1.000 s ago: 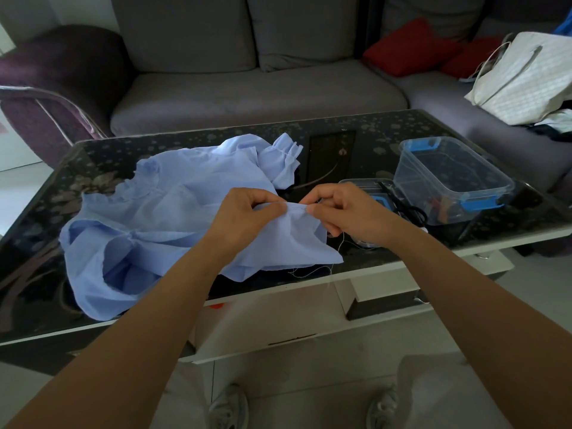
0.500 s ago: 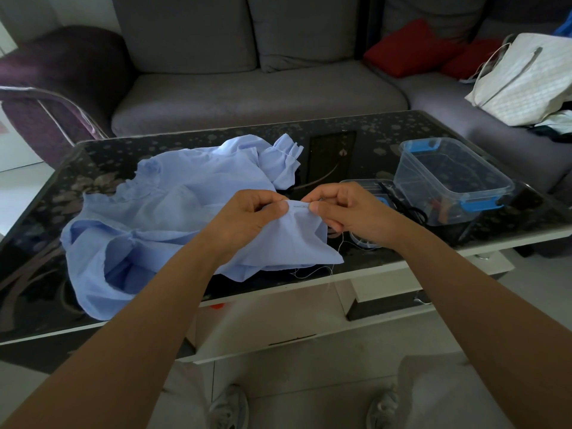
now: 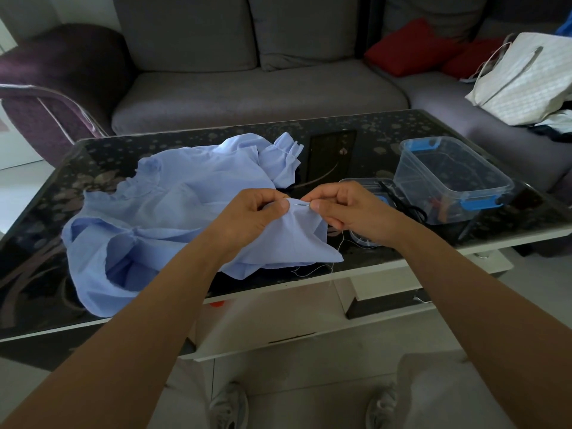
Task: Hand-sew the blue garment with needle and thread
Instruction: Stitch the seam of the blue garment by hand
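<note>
Black glass coffee table (image 3: 185, 144) before a grey sofa (image 3: 263, 91).
Red cushions (image 3: 411, 48) and white bag (image 3: 526, 78) upper right; clear blue-clipped container (image 3: 414, 168) centre right, on the table.

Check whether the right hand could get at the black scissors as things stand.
Probably yes: the scissors lie uncovered just right of the right hand, beside the clear box, with nothing between. But that hand pinches the needle at the blue garment, so it would need to let go first.

Needle (image 3: 301, 204) barely visible, ends hidden; white bag (image 3: 526, 78) cut by right edge.
</note>
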